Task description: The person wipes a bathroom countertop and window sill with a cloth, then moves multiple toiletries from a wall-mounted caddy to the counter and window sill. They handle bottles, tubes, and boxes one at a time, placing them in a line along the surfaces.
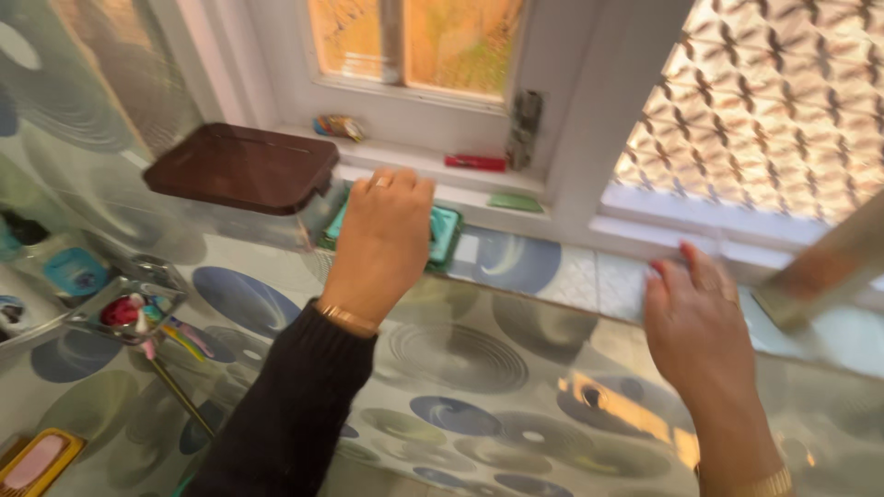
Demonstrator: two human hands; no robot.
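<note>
My left hand (382, 241), in a dark sleeve with a gold bangle and a ring, is pressed over a teal soap dish (446, 232) on the tiled ledge below the window, its fingers curled over the dish. A brown lid (244, 167) sits just left of it. My right hand (697, 324), with red nails and a gold bracelet, rests with fingers together against the patterned tile wall (460, 368) near the ledge's edge and holds nothing.
On the white window sill (433, 164) lie a red object (476, 163), a green bar (516, 202) and a colourful wrapper (339, 127). A metal rack (129, 308) with toothbrushes hangs at left, a yellow soap dish (37, 460) below it. A patterned screen (773, 101) stands right.
</note>
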